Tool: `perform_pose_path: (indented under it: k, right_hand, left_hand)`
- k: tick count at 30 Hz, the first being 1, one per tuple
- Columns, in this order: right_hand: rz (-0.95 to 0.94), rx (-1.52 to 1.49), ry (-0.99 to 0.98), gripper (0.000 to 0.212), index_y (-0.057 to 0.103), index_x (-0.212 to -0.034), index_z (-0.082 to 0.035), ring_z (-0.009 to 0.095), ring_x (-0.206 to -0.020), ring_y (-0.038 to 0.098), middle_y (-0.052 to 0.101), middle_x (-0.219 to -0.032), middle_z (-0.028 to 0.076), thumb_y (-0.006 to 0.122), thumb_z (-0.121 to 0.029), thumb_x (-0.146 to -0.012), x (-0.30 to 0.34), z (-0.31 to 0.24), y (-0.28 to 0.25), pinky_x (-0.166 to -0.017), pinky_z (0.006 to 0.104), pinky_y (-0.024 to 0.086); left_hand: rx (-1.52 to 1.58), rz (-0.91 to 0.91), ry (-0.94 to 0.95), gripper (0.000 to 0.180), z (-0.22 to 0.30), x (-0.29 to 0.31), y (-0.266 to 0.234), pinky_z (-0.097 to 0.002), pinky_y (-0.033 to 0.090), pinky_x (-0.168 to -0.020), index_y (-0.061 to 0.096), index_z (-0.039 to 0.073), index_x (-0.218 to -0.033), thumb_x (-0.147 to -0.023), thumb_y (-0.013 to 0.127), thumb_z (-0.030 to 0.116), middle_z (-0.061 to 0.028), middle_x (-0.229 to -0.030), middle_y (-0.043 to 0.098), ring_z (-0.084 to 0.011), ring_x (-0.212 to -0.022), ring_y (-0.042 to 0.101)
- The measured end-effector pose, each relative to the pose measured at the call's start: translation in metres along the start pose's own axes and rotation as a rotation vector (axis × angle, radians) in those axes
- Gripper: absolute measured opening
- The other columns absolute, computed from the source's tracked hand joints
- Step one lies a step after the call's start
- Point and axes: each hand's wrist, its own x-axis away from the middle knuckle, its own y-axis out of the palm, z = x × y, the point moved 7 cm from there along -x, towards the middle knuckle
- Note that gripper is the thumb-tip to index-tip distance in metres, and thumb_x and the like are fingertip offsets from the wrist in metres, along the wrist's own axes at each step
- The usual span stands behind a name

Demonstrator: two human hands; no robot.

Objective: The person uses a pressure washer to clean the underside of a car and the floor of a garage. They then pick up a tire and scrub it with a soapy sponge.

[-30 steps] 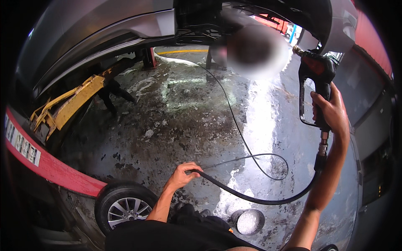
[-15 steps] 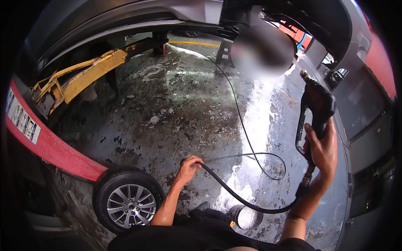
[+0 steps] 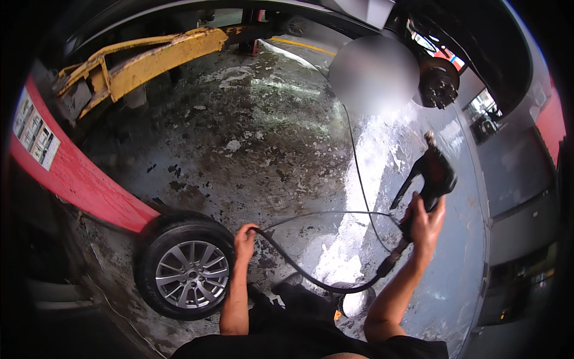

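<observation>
Spray gun hung twd floor's R edge, R hand wrapped rnd it; L hand pinched hose (blk), fingers curled.

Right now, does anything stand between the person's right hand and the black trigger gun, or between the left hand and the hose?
Nothing visible does: the right hand is closed directly on the trigger gun, and the left hand holds the black hose.

In the left part of the frame, a white rectangular label with small dark printed panels is sitting on a long red-painted metal post, its markings appearing too small and blurred for any wording to be read.
</observation>
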Motion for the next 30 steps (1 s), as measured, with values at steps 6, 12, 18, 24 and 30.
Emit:
perform_pose_path:
  k: [6,12,18,24,30]
  right_hand:
    - [-0.046,-0.351,0.262,0.015,0.053,-0.101,-0.002,0.017,-0.049,0.058,0.060,-0.067,0.006,0.066,-0.009,-0.098,0.039,0.100,0.112,-0.045,0.0324,0.050]
    - [-0.049,-0.552,0.278,0.018,0.052,-0.094,-0.003,0.018,-0.051,0.058,0.059,-0.067,0.008,0.064,-0.015,-0.101,0.037,0.176,0.211,-0.047,0.0327,0.050]
    - [-0.064,-0.950,0.519,0.020,0.049,-0.109,-0.006,0.017,-0.061,0.058,0.055,-0.075,0.005,0.062,-0.019,-0.103,0.013,0.322,0.279,-0.054,0.0352,0.052]
    - [-0.092,-1.018,0.487,0.039,0.045,-0.135,-0.011,0.016,-0.062,0.055,0.053,-0.077,0.004,0.063,-0.022,-0.102,-0.036,0.413,0.337,-0.056,0.0346,0.050]
    - [-0.112,-0.962,0.340,0.039,0.046,-0.135,-0.008,0.015,-0.058,0.052,0.050,-0.076,0.003,0.063,-0.021,-0.102,-0.065,0.476,0.391,-0.052,0.0335,0.048]
  left_hand:
    - [0.099,0.351,0.100,0.018,-0.028,-0.034,-0.110,-0.0257,0.043,-0.086,0.065,0.007,-0.106,-0.108,0.050,0.018,-0.0007,-0.094,0.061,-0.0103,-0.090,0.054]
    - [0.296,0.537,0.134,0.027,-0.060,-0.074,-0.161,-0.0300,0.043,-0.099,0.062,0.004,-0.106,-0.113,0.044,0.022,-0.0032,-0.103,0.063,-0.0148,-0.104,0.059]
    - [0.345,0.481,0.302,0.023,-0.056,-0.141,-0.127,-0.0308,0.040,-0.105,0.064,0.007,-0.108,-0.108,0.055,0.028,-0.0045,-0.109,0.062,-0.0172,-0.114,0.058]
    - [0.139,0.479,0.522,0.036,-0.069,-0.233,-0.056,-0.0355,0.037,-0.110,0.065,0.004,-0.104,-0.108,0.052,0.038,-0.0075,-0.113,0.064,-0.0208,-0.115,0.059]
    - [0.015,0.551,0.522,0.049,-0.158,-0.284,-0.009,-0.0400,0.034,-0.116,0.070,0.002,-0.113,-0.109,0.047,0.046,-0.0112,-0.130,0.065,-0.0261,-0.131,0.055]
